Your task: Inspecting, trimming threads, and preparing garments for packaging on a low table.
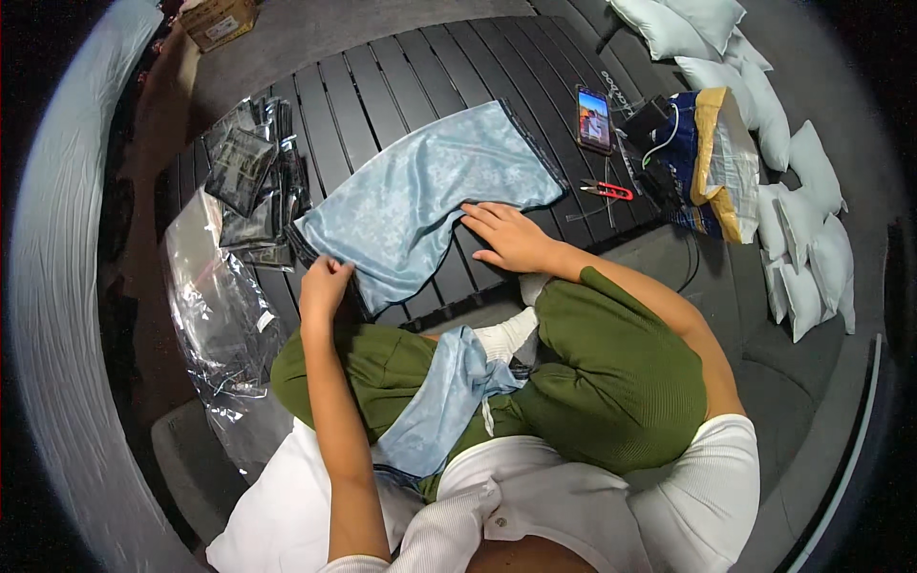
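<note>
A light blue patterned cloth (pixel 411 186) with dark bands at both ends lies spread across the dark slatted table. At its lower left corner my left hand (pixel 327 286) is closed, fingertips pinching the cloth near the dark band. My right hand (pixel 506 237) lies open, its fingers spread flat on the cloth's near edge and the thumb apart from it. Another light blue cloth (pixel 435 401) sits bunched in my lap. Between the legs its far end is crumpled.
Dark items in clear plastic packs (pixel 253 181) are piled on the table's left, above loose clear plastic bags (pixel 220 306). To the right are red-handled thread snips (pixel 607 190), a phone (pixel 593 119) and a large open sack (pixel 716 162). Several white pillows (pixel 812 234) rest on the sofa.
</note>
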### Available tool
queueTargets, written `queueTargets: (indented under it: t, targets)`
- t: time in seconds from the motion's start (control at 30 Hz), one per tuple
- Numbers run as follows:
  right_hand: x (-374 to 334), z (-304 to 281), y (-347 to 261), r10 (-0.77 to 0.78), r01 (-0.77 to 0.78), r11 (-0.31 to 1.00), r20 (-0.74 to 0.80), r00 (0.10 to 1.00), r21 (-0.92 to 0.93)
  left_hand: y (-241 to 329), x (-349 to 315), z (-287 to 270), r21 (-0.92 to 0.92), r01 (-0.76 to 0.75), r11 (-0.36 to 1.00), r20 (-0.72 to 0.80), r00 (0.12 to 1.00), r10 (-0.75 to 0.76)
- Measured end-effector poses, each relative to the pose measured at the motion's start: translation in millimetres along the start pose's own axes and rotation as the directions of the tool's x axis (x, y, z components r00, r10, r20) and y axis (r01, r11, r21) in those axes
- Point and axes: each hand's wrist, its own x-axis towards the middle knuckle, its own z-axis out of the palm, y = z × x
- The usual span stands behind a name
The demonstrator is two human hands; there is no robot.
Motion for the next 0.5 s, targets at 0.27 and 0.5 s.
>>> queueTargets:
  t: [0.27,0.5]
  targets:
    - [-7,0,4,-0.04,0.041,0.999,0.009,0.999,-0.027,4,22,7,-0.574,-0.136,0.808,-0.057,0.99,0.126]
    - [-12,-8,5,-0.174,0.176,0.983,0.036,0.984,-0.045,-8,23,5,-0.606,-0.154,0.78,-0.228,0.973,0.015]
